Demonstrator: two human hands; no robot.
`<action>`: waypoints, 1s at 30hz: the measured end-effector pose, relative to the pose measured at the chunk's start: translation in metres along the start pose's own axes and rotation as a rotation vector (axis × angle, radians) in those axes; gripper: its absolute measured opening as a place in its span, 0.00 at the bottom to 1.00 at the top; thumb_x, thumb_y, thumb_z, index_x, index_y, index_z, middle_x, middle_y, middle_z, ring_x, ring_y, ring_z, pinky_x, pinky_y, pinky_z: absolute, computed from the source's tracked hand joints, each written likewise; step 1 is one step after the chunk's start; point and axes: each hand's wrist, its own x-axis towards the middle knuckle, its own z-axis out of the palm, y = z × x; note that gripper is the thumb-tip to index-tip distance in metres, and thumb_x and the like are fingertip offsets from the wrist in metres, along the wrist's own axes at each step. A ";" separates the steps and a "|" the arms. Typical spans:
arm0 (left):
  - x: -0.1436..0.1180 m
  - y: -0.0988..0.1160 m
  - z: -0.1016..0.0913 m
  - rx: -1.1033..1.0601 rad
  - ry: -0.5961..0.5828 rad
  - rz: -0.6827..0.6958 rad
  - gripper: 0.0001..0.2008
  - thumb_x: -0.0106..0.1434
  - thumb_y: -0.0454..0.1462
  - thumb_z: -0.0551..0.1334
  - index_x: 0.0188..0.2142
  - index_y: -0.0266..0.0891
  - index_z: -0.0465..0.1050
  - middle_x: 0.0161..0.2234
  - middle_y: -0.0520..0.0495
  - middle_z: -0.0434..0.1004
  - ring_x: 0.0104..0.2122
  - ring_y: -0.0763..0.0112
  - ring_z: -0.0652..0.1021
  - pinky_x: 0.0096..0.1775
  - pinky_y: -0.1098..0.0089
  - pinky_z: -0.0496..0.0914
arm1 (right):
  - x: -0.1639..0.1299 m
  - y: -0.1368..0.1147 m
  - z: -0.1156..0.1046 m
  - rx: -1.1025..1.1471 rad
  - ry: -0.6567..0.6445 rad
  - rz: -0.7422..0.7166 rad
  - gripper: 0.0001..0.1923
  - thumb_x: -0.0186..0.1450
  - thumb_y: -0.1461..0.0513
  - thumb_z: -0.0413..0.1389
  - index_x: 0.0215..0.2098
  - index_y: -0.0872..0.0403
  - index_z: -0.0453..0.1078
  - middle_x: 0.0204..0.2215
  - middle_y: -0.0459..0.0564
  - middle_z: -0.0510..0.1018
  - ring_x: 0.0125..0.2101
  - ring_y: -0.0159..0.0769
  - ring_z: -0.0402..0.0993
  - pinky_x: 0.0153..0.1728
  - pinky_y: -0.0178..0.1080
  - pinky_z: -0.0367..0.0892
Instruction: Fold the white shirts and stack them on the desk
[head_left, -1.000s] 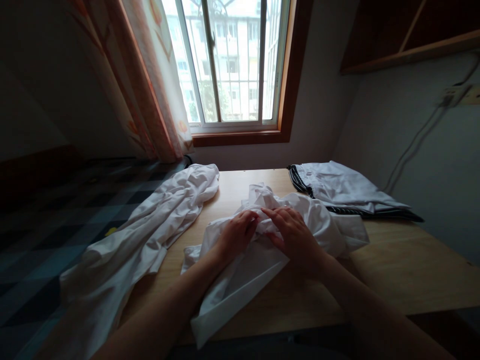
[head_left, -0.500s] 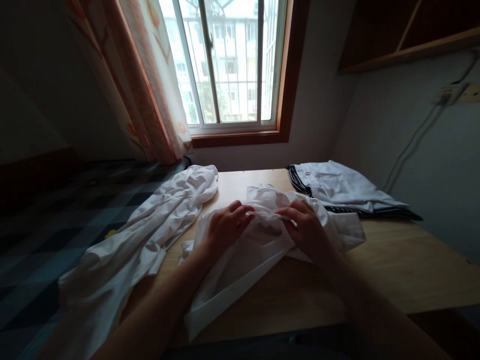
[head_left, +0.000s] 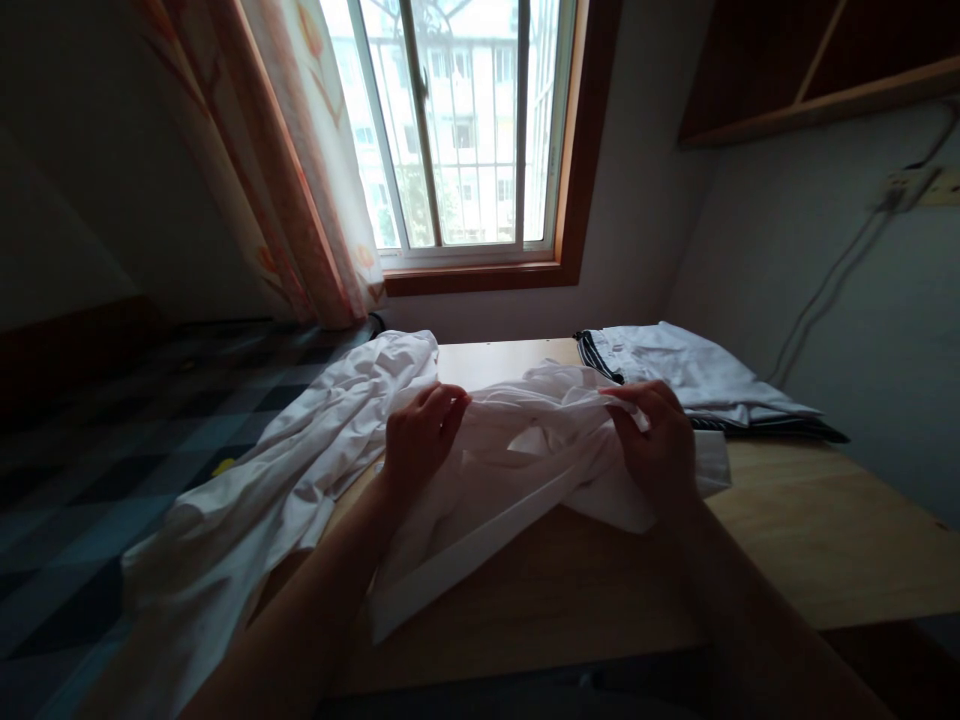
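A thin white garment (head_left: 517,470), perhaps a shirt, is stretched between my two hands over the wooden table (head_left: 810,530). My left hand (head_left: 424,435) pinches its upper edge on the left side, thumb against fingers. On the right, my right hand (head_left: 652,435) grips the same edge in a pinch. The cloth between them is raised and creased, and its lower part hangs down in a slanting band towards me. Folds hide the garment's exact shape.
Another crumpled white garment (head_left: 300,460) lies to the left, across the table edge and the dark checked bed (head_left: 67,500). Folded white clothing (head_left: 682,370) rests on a black striped piece (head_left: 810,430) at the back right. A window (head_left: 465,150) and a curtain (head_left: 285,170) are behind.
My hands have moved apart, the left one leftwards and the right one rightwards, drawing the garment's edge wider between them. The lower band of cloth has risen slightly.
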 end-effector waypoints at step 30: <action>-0.006 0.048 0.009 -0.126 -0.153 0.416 0.10 0.66 0.31 0.59 0.44 0.44 0.73 0.44 0.49 0.79 0.46 0.66 0.75 0.49 0.66 0.67 | -0.001 -0.002 0.002 0.175 -0.009 0.269 0.08 0.65 0.58 0.57 0.39 0.50 0.77 0.34 0.48 0.73 0.34 0.38 0.69 0.30 0.38 0.65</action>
